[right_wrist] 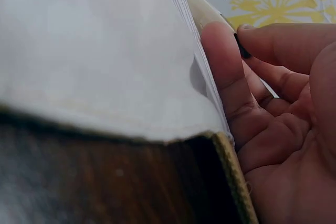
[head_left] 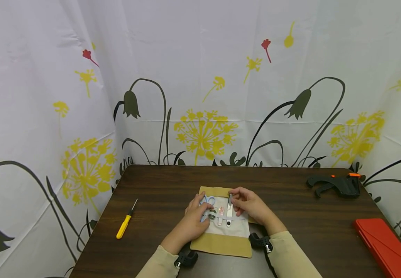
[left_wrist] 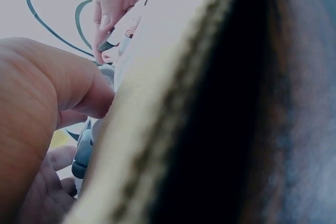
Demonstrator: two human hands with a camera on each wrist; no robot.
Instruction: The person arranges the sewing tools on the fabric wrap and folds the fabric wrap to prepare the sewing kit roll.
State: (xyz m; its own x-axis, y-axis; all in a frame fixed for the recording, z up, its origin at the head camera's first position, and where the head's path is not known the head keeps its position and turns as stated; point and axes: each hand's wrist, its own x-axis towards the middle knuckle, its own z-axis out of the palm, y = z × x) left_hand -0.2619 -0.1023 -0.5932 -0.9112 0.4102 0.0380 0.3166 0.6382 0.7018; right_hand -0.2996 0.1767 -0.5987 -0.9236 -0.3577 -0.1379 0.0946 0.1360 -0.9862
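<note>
A mustard-yellow cloth sewing kit (head_left: 221, 245) lies unfolded, its white lining crossed by an elastic band (head_left: 236, 218). Under the band sit small thread spools (head_left: 212, 213), a little pink-and-white item (head_left: 220, 216) and a slim white tool (head_left: 229, 220) with a dark grey upper end. My right hand (head_left: 250, 204) pinches that tool near its upper end; in the right wrist view, a black bit shows between thumb and finger. Light-blue-handled scissors (head_left: 210, 200) lie at the kit's left. My left hand (head_left: 195, 220) rests over that side, fingers near the spools, partly covering the scissors.
A yellow-handled screwdriver (head_left: 124, 225) lies to the left on the dark wooden table (head_left: 158, 181). At the right are a black clamp (head_left: 347, 186) with orange parts and a red case (head_left: 389, 247). A flowered curtain (head_left: 200, 58) hangs behind the table.
</note>
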